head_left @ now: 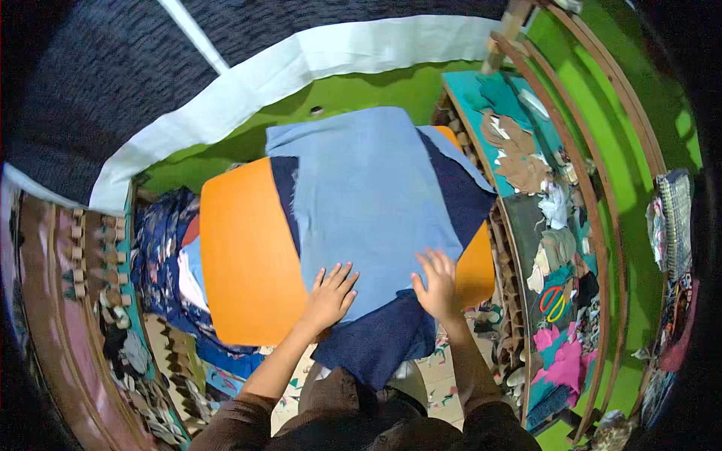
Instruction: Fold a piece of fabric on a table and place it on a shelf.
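Note:
A light blue piece of cloth (pixel 368 195) with a frayed left edge lies spread over an orange board (pixel 241 255). Beneath it is dark navy fabric (pixel 376 338), which shows at both sides and hangs over the near edge toward my lap. My left hand (pixel 332 295) rests flat on the light blue cloth near its lower left edge, fingers spread. At the cloth's lower right corner is my right hand (pixel 436 284), fingers apart and slightly blurred. Neither hand grips anything.
To the right, a teal shelf (pixel 470 94) carries fabric scraps, pink cloth pieces (pixel 564 361) and scissors with red and yellow handles (pixel 553 304). A heap of patterned dark cloth (pixel 162 252) lies left of the board. Scraps litter the floor (pixel 447 383). Another rack (pixel 124 286) stands far left.

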Demonstrator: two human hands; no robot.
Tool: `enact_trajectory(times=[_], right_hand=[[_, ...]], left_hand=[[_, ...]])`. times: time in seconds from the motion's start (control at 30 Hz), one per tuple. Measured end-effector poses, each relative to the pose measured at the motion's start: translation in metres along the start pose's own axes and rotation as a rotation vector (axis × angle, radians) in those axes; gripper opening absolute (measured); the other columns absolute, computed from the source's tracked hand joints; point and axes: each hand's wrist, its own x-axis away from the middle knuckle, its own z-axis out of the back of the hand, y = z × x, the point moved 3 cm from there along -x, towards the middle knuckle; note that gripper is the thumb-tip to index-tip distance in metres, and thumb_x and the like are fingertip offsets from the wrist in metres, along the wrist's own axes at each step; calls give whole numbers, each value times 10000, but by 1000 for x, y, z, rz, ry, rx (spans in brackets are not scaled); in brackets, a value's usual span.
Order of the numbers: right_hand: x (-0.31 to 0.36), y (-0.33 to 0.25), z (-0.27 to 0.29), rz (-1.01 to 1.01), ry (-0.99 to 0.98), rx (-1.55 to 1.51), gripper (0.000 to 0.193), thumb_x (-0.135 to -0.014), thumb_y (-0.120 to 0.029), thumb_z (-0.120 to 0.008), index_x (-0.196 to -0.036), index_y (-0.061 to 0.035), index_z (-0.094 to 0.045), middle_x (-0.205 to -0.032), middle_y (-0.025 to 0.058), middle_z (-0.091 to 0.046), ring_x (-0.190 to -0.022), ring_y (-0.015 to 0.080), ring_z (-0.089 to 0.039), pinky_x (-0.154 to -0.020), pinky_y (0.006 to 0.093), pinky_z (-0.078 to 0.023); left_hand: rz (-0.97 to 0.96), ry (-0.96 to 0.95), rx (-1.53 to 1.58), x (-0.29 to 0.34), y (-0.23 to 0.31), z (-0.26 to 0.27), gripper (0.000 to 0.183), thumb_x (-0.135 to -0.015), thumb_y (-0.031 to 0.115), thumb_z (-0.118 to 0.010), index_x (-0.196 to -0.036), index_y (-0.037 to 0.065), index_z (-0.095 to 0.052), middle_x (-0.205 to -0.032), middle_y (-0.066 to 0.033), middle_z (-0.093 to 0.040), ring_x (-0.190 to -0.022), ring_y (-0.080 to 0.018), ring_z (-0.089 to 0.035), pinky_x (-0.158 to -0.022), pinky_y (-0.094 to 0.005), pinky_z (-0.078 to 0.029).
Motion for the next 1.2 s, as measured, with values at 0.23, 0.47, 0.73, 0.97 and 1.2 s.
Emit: enact_trajectory(times=[0.23,0.47,0.73,0.97,1.2], right_hand=[[35,-66,-30,228,-417,123,429,-748,-145,-573,-1174,-109,-528,-1099,109,-551,-1101,259,-480,-983,493,-275],[65,-44,-22,243,-225,396,381,-672,8,-544,-1025,-125,-602,-900,66,-594,-897,266,-511,-744,377,-395],[115,-8,35,348,-71,204,210,-648,33,-567,-801,-82,-653,-919,42,-596,-955,247,-501,-827,365,-402],[115,3,41,272,-31,180,403,-629,35,-597,-1011,-93,-598,-1166,152,-459,-1069,343,-426,-919,416,-370],[126,-15,14,633,-116,66,353,-671,-120,-574,-1022,-83,-593,-1102,131,-507,-1087,300,-436,-954,477,-288]], left_hand=[[24,45,12,40,-8,-8,409,-903,300,-421,-1271,125,-460,-1366,-91,-383,-1280,-251,-330,-1051,-492,-198],[86,72,55,54,-17,-18,443,-917,379,-370,-1296,158,-432,-1399,-32,-345,-1301,-220,-296,-1034,-522,-214],[194,146,-9,77,-5,-28,515,-892,404,-412,-1316,111,-391,-1404,-108,-320,-1312,-267,-268,-1032,-510,-228],[104,162,-101,116,44,-31,683,-783,459,-579,-1344,140,-355,-1428,-181,-207,-1287,-382,-248,-988,-555,-262],[168,218,-27,157,87,-60,740,-758,567,-542,-1283,58,-429,-1402,-185,-270,-1303,-345,-237,-1046,-536,-159]])
